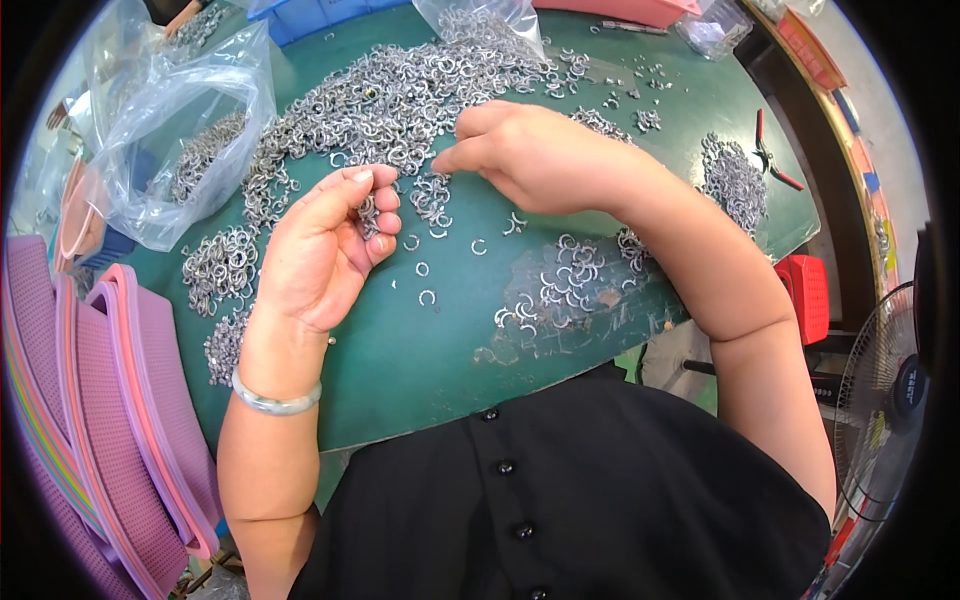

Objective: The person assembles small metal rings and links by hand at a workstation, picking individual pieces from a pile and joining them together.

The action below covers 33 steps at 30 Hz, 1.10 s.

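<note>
A large heap of small silver-grey metal open rings [400,85] spreads over the far middle of a green tabletop [400,370]. My left hand [315,240], palm turned up beside the heap's near edge, has its fingers curled round a few metal rings [368,212]. My right hand [535,155] reaches over the near edge of the heap from the right, fingers bent and drawn together; what they hold, if anything, is hidden. Just below its fingertips lies a small cluster of rings [432,200]. Several loose rings [428,297] are scattered between my hands and the table's near edge.
An open clear plastic bag [150,205] with rings inside stands at the left. Smaller piles [220,265] lie near it. Red-handled pliers [768,155] rest by another pile [735,180] at the right. Blue [320,15] and pink bins line the far edge; purple baskets [150,400] stand left.
</note>
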Each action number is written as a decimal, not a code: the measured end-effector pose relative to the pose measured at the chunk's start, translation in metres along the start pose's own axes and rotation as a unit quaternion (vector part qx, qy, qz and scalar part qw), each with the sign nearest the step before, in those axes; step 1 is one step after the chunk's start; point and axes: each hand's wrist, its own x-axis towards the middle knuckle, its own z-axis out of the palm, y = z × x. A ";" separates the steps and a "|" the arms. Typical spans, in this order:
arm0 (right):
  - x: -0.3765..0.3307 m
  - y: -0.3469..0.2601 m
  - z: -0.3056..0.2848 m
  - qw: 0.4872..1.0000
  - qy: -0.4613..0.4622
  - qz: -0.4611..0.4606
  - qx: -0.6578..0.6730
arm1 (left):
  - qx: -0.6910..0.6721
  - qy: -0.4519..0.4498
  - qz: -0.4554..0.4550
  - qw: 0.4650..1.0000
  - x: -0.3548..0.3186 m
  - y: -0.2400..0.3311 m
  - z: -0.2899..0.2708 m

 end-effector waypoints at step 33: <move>-0.003 0.007 -0.007 0.994 -0.084 0.028 0.059 | 0.013 -0.008 -0.016 1.000 -0.001 -0.002 0.002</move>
